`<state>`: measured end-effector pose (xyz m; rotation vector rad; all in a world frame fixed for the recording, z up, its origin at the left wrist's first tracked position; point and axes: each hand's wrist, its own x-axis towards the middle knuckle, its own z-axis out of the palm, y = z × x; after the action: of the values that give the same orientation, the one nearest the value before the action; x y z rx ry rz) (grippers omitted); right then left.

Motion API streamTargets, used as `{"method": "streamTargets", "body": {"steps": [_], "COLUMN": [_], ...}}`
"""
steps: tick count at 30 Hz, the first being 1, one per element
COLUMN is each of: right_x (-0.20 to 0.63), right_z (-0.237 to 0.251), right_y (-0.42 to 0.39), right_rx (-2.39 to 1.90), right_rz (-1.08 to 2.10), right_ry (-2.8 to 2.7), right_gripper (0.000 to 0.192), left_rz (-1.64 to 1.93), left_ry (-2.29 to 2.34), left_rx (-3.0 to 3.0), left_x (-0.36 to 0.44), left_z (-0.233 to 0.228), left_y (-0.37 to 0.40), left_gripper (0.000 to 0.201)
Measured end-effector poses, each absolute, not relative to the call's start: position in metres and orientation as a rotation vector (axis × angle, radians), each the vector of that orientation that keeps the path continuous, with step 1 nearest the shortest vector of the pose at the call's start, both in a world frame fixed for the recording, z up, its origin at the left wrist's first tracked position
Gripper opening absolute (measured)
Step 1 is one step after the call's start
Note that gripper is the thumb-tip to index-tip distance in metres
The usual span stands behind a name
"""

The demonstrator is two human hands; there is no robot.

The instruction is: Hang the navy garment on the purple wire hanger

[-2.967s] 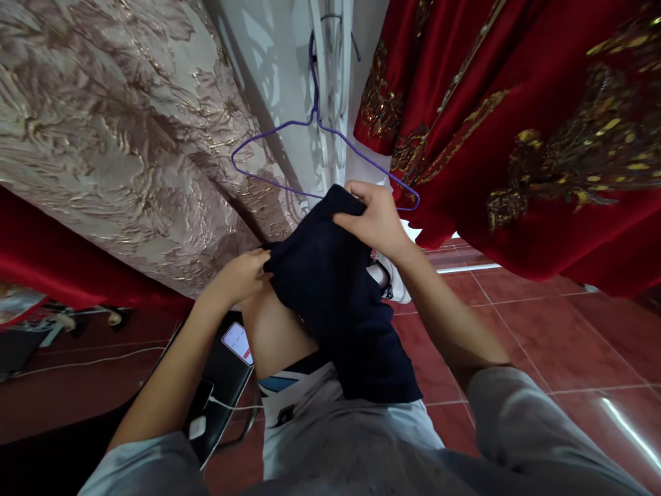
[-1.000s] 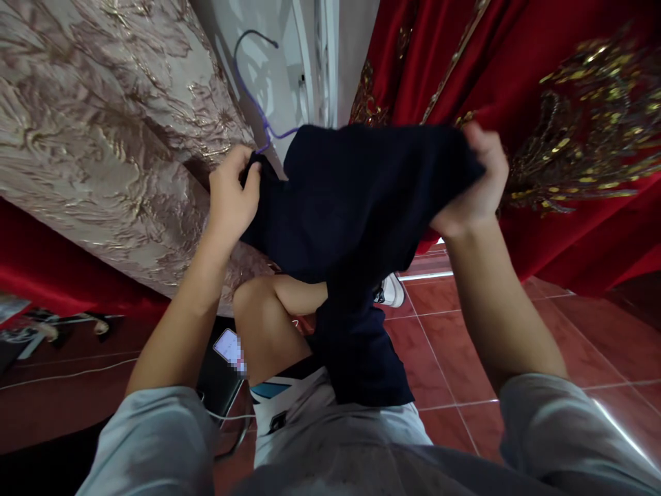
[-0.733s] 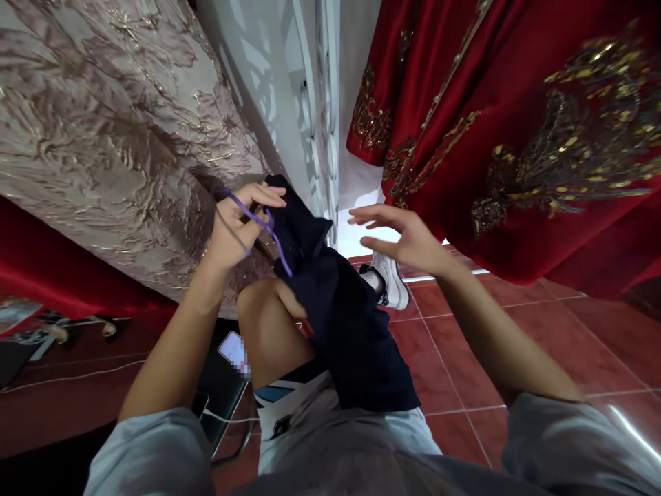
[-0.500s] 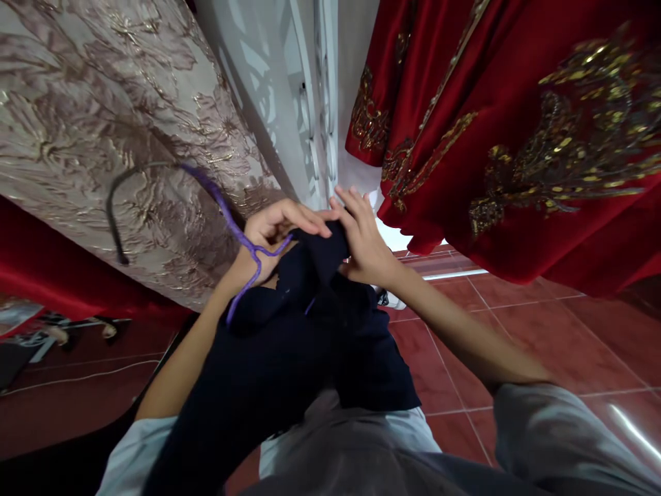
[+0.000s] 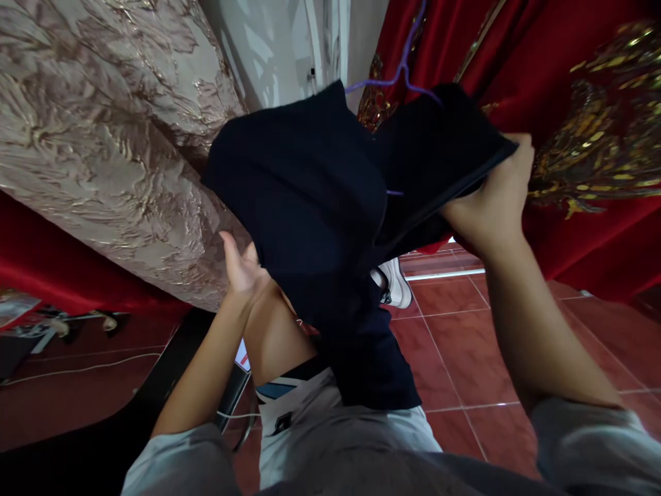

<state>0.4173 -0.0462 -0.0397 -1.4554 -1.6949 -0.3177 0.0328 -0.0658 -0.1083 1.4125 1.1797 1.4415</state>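
Observation:
A dark navy garment (image 5: 310,186) is spread out in front of me, its lower part hanging over my lap. The hook and neck of a purple hanger (image 5: 404,65) rise from its top, and a short purple bit also shows in the middle of the cloth. At the right, my right hand (image 5: 498,200) is closed around the garment's edge. My left hand (image 5: 242,269) is at the left edge of the cloth, thumb stretched out and palm up; the garment hides some of its fingers.
A pale gown with raised leaf patterns (image 5: 103,138) hangs at the left. Red satin with gold sequins (image 5: 609,124) hangs at the right. Behind is a white panel (image 5: 268,48). A white shoe (image 5: 396,286) stands on red floor tiles (image 5: 465,337).
The bunched garment has been spread wide, and my hands have moved apart. The hanger's hook has swung from the left to the upper right. My right hand now holds the right edge.

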Motion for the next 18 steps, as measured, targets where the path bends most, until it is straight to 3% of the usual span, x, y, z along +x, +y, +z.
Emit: {"method": "streamTargets", "body": {"steps": [4,7,11,14,18], "right_x": [0.396,0.393,0.405,0.39,0.321], "right_z": [-0.001,0.001,-0.016,-0.036,-0.092], "right_y": [-0.047,-0.056,-0.075,-0.087,-0.094], "right_rx": [-1.505,-1.472,-1.309,-1.222,-1.15], "right_rz": [-0.466,-0.506,-0.433,-0.33,-0.007], "right_ry": [-1.779,-1.852,-1.952,-1.892,-1.484], "right_gripper": [0.088,0.086,0.088,0.087,0.067], "left_rz": [1.57,1.614,1.605,1.637,1.682], "left_ry": [1.14,1.2,1.262,1.302,1.402], "left_rx": [1.233,1.18,1.219,1.106,1.046], "left_x": [0.039,0.043,0.044,0.055,0.081], "left_z": [-0.124,-0.139,-0.158,-0.163,-0.163], "left_y": [-0.058,-0.055,-0.065,-0.085,-0.118], "left_gripper": [0.074,0.068,0.07,0.057,0.046]}}
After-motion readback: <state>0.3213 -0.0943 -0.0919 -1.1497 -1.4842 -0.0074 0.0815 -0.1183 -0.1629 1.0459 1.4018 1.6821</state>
